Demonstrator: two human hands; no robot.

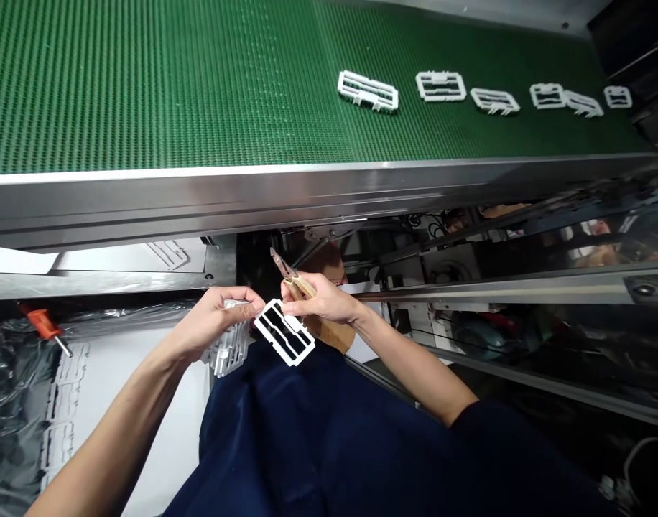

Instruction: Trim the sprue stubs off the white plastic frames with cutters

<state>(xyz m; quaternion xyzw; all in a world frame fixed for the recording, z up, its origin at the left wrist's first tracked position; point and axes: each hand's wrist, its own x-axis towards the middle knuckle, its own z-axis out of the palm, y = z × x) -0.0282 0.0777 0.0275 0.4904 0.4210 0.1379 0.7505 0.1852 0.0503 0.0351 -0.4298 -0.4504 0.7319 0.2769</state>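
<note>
My left hand (221,319) is closed round a stack of white plastic frames (229,352), which hangs below its fingers. A single white plastic frame (286,334) with long slots lies between my two hands, its upper left corner at the left fingertips. My right hand (326,298) grips a pair of nippers (294,276) by tan handles, with the jaws pointing up and away from me. The right thumb and fingers are also at the upper edge of the single frame; whether they pinch it I cannot tell.
Across the top runs a green conveyor belt (172,86) with a metal side rail (226,197). Several white frames (440,86) lie on its right part. At left, an orange-handled tool (43,324) rests by plastic-lined packaging (16,402) holding more frames. Metal bars (496,291) extend at right.
</note>
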